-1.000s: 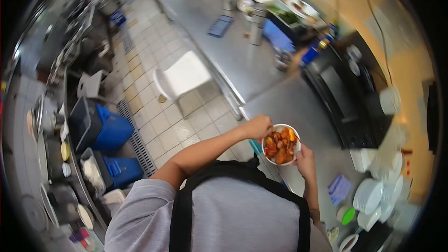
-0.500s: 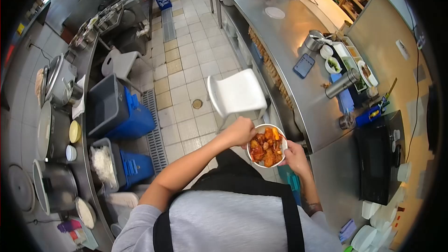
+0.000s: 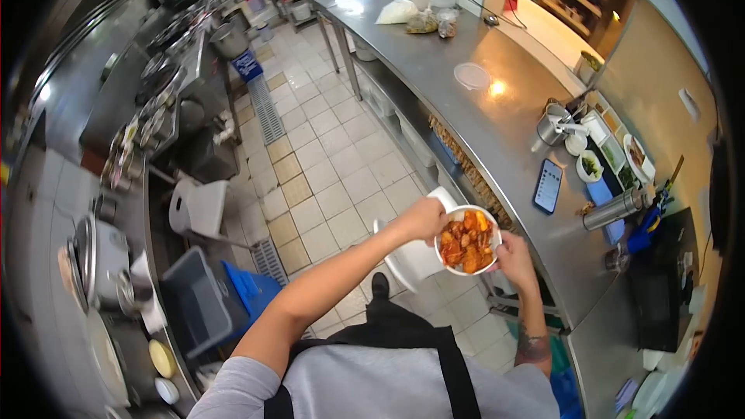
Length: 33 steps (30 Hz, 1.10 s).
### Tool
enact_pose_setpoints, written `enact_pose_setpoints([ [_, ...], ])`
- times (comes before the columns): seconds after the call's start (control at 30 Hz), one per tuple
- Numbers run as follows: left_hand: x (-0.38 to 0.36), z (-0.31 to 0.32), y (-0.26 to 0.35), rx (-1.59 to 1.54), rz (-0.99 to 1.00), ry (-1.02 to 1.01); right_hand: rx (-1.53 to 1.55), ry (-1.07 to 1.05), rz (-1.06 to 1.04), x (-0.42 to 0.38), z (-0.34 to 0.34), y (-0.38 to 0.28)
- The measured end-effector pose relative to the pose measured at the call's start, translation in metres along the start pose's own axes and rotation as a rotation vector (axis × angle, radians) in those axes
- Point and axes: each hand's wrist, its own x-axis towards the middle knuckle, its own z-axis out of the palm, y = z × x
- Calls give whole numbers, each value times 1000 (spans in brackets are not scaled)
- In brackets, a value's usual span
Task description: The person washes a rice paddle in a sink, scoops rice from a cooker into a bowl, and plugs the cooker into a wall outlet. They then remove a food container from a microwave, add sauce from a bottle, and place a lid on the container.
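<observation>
A round white bowl [image 3: 441,257] of red-glazed, chunky food [image 3: 468,240] is held in the air ahead of my body. My left hand [image 3: 424,219] grips its left side, fingers closed at the rim. On the opposite side, my right hand [image 3: 515,261] has its fingers closed on the rim. The fingers beneath the bowl are partly hidden. Below and behind the bowl stands a white plastic chair [image 3: 411,264], partly covered by my left arm and the bowl. To the right, a phone [image 3: 548,186] with a lit screen lies on the steel counter [image 3: 512,140].
A clear round lid [image 3: 472,76] and filled plastic bags [image 3: 421,22] lie along the counter. Farther right are a metal flask [image 3: 617,209] and a small bowl of greens [image 3: 590,165]. On the left are a grey chair [image 3: 200,209], a grey tub [image 3: 198,302] and a pot [image 3: 109,264].
My view has shifted forward along the aisle, and one foot now shows. The bowl, still in both hands, has moved right and slightly up in view, closer to the counter's edge.
</observation>
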Motion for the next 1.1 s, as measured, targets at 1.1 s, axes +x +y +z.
enact_pose_setpoints([
  [1.1, 379, -289, -177, -187, 428, -415, 670, 1092, 96, 288, -5, -16],
])
